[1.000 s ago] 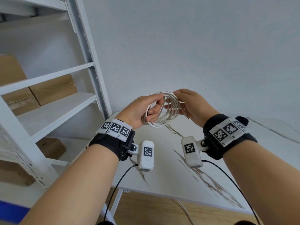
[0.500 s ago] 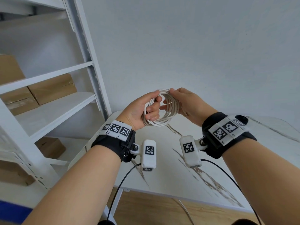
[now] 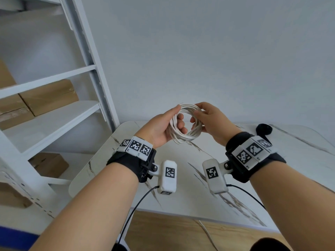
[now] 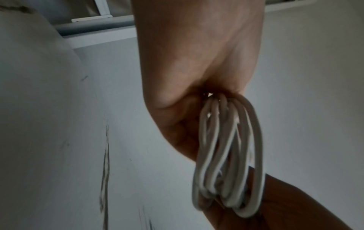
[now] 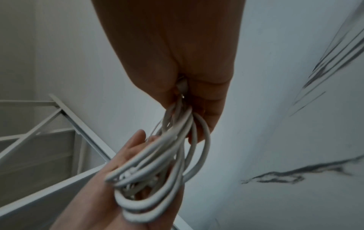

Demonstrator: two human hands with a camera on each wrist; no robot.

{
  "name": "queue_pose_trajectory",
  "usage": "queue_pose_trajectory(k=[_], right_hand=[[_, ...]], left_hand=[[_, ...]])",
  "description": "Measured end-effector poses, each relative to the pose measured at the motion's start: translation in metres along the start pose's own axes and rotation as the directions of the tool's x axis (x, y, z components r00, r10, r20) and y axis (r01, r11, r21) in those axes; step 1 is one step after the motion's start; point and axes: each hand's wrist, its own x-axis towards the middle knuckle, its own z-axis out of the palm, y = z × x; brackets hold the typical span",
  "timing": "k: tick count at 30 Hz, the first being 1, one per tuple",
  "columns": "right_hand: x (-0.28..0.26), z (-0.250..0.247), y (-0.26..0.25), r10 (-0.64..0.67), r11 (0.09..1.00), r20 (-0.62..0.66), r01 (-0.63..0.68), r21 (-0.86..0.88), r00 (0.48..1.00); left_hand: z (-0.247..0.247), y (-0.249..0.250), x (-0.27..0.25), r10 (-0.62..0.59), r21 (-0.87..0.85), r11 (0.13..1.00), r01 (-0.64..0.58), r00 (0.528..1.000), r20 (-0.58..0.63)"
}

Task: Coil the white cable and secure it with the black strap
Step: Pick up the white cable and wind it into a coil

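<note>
The white cable point(image 3: 183, 137) is wound into a small round coil held in the air above the table. My left hand point(image 3: 178, 113) grips the coil's left side, thumb on top and fingers through the ring. My right hand point(image 3: 196, 111) pinches the right side. In the left wrist view the loops point(image 4: 228, 155) hang from my left fingers point(image 4: 183, 127). The right wrist view shows the loops point(image 5: 157, 163) running from my right hand point(image 5: 189, 101) into the left palm point(image 5: 110, 179). A black rolled thing, probably the strap point(image 3: 263, 129), lies on the table behind my right wrist.
A white marble-patterned table point(image 3: 181, 187) lies below the hands, its front edge over a wooden floor point(image 3: 172, 232). A white shelf rack point(image 3: 94, 73) with cardboard boxes point(image 3: 49, 96) stands at the left. A plain wall is behind.
The coil has turned so its round opening faces me. My left fingers now reach through the ring, and both hands sit slightly lower over the table.
</note>
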Motion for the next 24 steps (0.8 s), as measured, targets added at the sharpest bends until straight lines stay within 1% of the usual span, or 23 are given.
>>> queue_pose_trajectory(k=[3,6,9,12,14,16,19,24], right_hand=[[0.002,-0.009,0.011,0.001,0.993,-0.025,-0.004,-0.114,1.000],[0.002,-0.017,0.018,-0.001,0.957,-0.023,-0.005,-0.289,1.000],[0.001,-0.024,0.025,0.016,0.901,0.013,-0.009,-0.433,1.000],[-0.004,-0.030,0.031,0.044,0.845,0.028,-0.022,-0.534,0.999],[-0.009,-0.035,0.035,0.061,0.822,0.037,-0.029,-0.569,0.997],[-0.013,-0.039,0.038,0.076,0.809,0.040,-0.038,-0.586,0.996],[-0.016,-0.045,0.043,0.100,0.816,0.040,-0.059,-0.574,0.994],[-0.028,-0.052,0.051,0.192,0.840,0.087,-0.118,-0.530,0.977]], left_hand=[[0.003,-0.008,0.005,-0.045,0.093,0.995,0.046,0.999,-0.011],[0.004,-0.014,0.010,-0.097,0.155,0.983,0.099,0.995,-0.019],[0.011,-0.025,0.017,-0.155,0.156,0.975,0.159,0.987,-0.034],[0.021,-0.039,0.023,-0.210,0.110,0.970,0.217,0.975,-0.068],[0.028,-0.050,0.027,-0.220,0.080,0.970,0.230,0.969,-0.111],[0.037,-0.058,0.030,-0.203,0.052,0.975,0.214,0.965,-0.163],[0.048,-0.070,0.033,-0.176,-0.022,0.984,0.175,0.961,-0.215],[0.056,-0.094,0.037,-0.173,-0.016,0.984,0.176,0.942,-0.288]])
